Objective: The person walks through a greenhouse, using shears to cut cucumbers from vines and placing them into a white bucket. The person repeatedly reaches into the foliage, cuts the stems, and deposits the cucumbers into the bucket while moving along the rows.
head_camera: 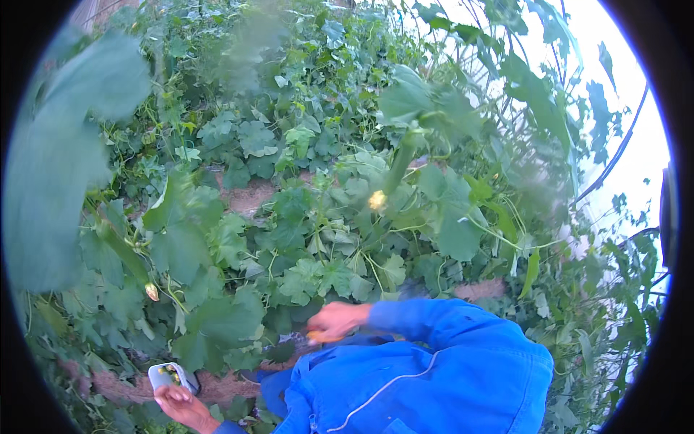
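Note:
My right hand [337, 321], in front of my blue jacket, is closed around a small orange object [325, 336]; motion blur and my fingers hide most of it. At the lower left, my left hand [184, 408] overlaps the near side of a pale plastic container [191, 378]. Whether it grips the rim cannot be made out. Small yellow and green pieces [169, 372] lie inside the container. One slender green gourd [123, 249] with a withered blossom tip hangs among the leaves at left. Another gourd [400, 165], with a yellow blossom end, hangs above my right hand.
Dense lobed-leaf vines [303, 228] spread ahead and to both sides. A large blurred leaf [54, 179] hangs close at the left. Brown soil [246, 196] shows between plants. Along the right, a dark hose or cable [615, 154] curves in front of a bright white wall or sheet.

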